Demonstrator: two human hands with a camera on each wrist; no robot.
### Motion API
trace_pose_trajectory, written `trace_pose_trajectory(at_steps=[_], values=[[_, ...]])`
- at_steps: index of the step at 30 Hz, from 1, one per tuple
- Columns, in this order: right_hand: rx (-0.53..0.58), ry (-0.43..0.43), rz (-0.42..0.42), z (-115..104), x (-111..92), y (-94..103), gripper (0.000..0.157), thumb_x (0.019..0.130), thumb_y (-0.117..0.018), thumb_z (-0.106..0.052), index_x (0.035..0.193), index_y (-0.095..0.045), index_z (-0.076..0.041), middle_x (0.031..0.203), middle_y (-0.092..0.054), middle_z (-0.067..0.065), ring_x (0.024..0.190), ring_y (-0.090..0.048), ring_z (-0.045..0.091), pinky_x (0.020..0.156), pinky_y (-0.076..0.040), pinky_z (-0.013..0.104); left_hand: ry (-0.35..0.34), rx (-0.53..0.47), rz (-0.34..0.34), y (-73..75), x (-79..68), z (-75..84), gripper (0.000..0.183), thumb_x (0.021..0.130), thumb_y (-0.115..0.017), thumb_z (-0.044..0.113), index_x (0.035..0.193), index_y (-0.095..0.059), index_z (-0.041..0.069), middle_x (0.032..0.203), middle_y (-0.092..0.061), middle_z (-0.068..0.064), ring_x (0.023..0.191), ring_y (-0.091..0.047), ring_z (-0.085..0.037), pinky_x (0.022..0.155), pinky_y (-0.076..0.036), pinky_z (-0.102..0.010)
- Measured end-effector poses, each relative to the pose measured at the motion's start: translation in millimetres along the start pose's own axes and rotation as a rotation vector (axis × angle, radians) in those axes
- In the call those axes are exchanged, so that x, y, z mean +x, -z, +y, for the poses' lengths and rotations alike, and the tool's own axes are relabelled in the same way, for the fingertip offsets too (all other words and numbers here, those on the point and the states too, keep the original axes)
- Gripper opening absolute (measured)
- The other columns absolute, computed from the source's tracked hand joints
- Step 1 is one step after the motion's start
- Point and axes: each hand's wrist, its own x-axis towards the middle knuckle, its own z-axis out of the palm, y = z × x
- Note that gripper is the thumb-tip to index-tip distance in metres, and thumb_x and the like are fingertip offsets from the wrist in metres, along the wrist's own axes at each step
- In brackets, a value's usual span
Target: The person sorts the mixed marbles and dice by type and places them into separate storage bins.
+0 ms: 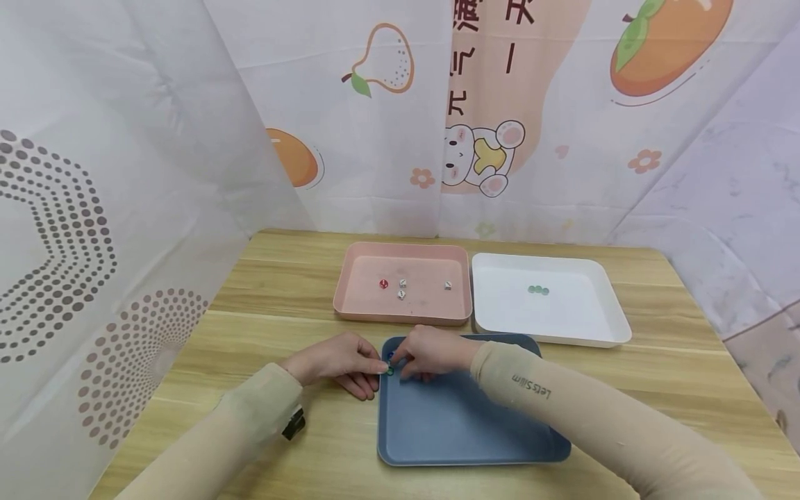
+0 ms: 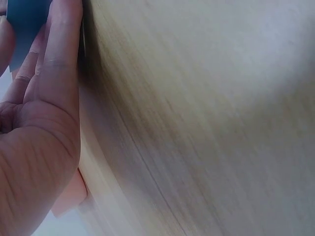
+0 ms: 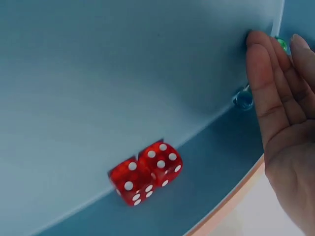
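Observation:
My left hand (image 1: 344,362) holds the left edge of the blue tray (image 1: 481,423), thumb at the rim and longer fingers along the outside. In the left wrist view, those fingers (image 2: 61,54) stretch along the tray's side. My right hand (image 1: 434,349) reaches into the tray's far left corner, beside a blue bead (image 1: 391,355) and a green bead (image 1: 390,371). In the right wrist view, its fingers are fairly straight, with the green bead (image 3: 281,44) beside them and a blue bead (image 3: 243,99) close by at the wall. Two red dice (image 3: 146,172) touch each other nearby.
Behind the blue tray stands a pink tray (image 1: 406,253) with one red die (image 1: 384,284) and several white dice (image 1: 401,294). A white tray (image 1: 581,326) with three green beads (image 1: 538,290) is to its right. All stand on a wooden table (image 1: 281,278) before curtains.

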Motion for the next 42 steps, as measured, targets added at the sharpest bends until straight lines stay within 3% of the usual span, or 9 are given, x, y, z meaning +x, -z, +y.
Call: trace_pose_trajectory(at_steps=[9, 16, 23, 33, 42], values=[[-0.027, -0.075, 0.039, -10.2, 4.0, -5.0, 0.017, 0.094, -0.076, -0.016, 0.11, -0.077, -0.011, 0.063, -0.067, -0.001, 0.049, -0.061, 0.008, 0.048, -0.052, 0.019, -0.002, 0.004, 0.004, 0.0, -0.5, -0.4, 0.027, 0.098, -0.072, 0.025, 0.099, -0.073, -0.002, 0.085, -0.075, -0.017, 0.075, -0.076, -0.025, 0.07, -0.065, -0.04], [-0.094, -0.073, 0.08, -10.0, 10.6, -13.3, 0.01, 0.093, -0.077, -0.021, 0.101, -0.077, -0.015, 0.06, -0.062, -0.006, 0.044, -0.054, 0.004, 0.045, -0.048, 0.019, -0.001, 0.002, 0.003, -0.6, -1.2, 0.2, 0.027, 0.097, -0.072, 0.025, 0.099, -0.073, -0.002, 0.085, -0.075, -0.018, 0.075, -0.076, -0.025, 0.071, -0.065, -0.041], [-0.213, -0.012, 0.142, -6.0, 15.7, -17.5, 0.01, 0.09, -0.08, -0.021, 0.099, -0.078, -0.017, 0.075, -0.068, -0.012, 0.062, -0.054, 0.001, 0.059, -0.048, 0.016, -0.002, 0.002, -0.001, -1.6, 0.4, 0.8, 0.025, 0.098, -0.072, 0.024, 0.098, -0.073, -0.001, 0.084, -0.075, -0.017, 0.075, -0.076, -0.025, 0.071, -0.065, -0.041], [-0.198, 0.008, 0.121, -1.3, 8.5, -11.3, 0.011, 0.093, -0.077, -0.018, 0.104, -0.078, -0.014, 0.082, -0.07, -0.009, 0.067, -0.056, 0.003, 0.066, -0.052, 0.017, -0.006, 0.004, -0.003, -1.6, -0.1, 2.0, 0.025, 0.097, -0.072, 0.024, 0.097, -0.073, -0.002, 0.084, -0.075, -0.017, 0.075, -0.076, -0.025, 0.071, -0.065, -0.041], [-0.144, -0.006, 0.149, 4.0, -13.5, 4.4, 0.013, 0.094, -0.077, -0.02, 0.105, -0.078, -0.013, 0.088, -0.074, -0.009, 0.071, -0.06, 0.0, 0.069, -0.055, 0.019, -0.011, 0.0, -0.003, -1.1, -0.8, -0.1, 0.026, 0.097, -0.072, 0.024, 0.099, -0.073, -0.002, 0.084, -0.074, -0.017, 0.075, -0.076, -0.025, 0.071, -0.065, -0.041]])
